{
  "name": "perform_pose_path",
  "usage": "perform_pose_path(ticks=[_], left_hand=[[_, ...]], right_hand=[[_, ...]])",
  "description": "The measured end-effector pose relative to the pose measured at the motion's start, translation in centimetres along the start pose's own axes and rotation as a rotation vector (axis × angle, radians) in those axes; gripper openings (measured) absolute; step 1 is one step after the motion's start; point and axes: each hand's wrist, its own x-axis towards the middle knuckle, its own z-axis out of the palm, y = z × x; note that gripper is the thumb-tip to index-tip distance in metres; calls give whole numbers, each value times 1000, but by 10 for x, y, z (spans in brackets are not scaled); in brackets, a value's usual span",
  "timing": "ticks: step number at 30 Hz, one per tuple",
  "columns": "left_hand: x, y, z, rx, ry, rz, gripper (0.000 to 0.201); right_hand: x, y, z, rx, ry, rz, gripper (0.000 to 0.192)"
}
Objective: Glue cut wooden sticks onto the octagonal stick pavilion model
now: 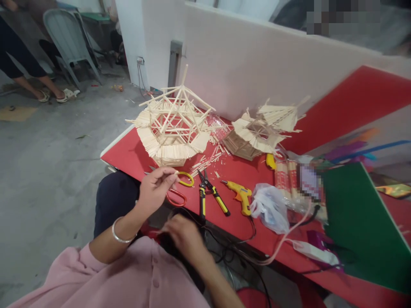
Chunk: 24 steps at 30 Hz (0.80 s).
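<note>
My left hand [156, 189], with a silver bangle on its wrist, is raised over the near edge of the red table. Its thumb and forefinger are pinched together; a tiny pale spot shows at their tips, too small to name. Under and beside it lie scissors [186, 179] with one yellow and one red handle loop. My right hand [183, 233] hangs low in front of my lap, smeared by motion, its fingers unclear. Just beyond the left hand stands a tiered model of thin wooden sticks [175, 152], its upper frame open and its lower roof covered.
Loose stick pieces [208, 162], black-yellow pliers [213, 192], a yellow glue gun [240, 194] and a plastic bag [271, 207] lie on the red table [120, 152]. A second stick model [247, 143] stands behind. Cables [231, 252] hang at the front edge. A green board [362, 226] is at right.
</note>
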Motion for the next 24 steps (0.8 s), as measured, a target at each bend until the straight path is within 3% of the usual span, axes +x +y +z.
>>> perform_pose_path(ticks=[1, 3, 4, 5, 6, 8, 12, 14, 16, 20, 24], left_hand=[[2, 7, 1, 13, 24, 68, 18], [8, 14, 6, 19, 35, 160, 16], [10, 14, 10, 21, 19, 170, 15], [11, 10, 13, 22, -8, 157, 15], [11, 4, 16, 23, -33, 126, 15], [9, -10, 18, 19, -50, 51, 16], [1, -31, 5, -6, -6, -117, 21], [0, -32, -3, -13, -2, -141, 22], [0, -28, -7, -4, 12, -114, 23], [1, -13, -11, 39, 52, -75, 22], [-1, 2, -22, 66, 84, -27, 20]], right_hand=[[-5, 9, -28, -20, 149, 40, 27], [-2, 29, -82, -135, 781, 158, 22], [5, 38, -104, -199, 973, 200, 23], [15, 44, -120, -254, 1067, 212, 25], [27, 47, -129, -309, 1063, 208, 31], [51, 43, -128, -391, 917, 217, 46], [78, 10, -81, -383, 319, 94, 56], [84, -4, -62, -392, 182, 74, 58], [89, -11, -55, -405, 171, 86, 53], [95, -15, -64, -429, 163, 102, 49], [69, -14, -70, -375, 288, 215, 54]])
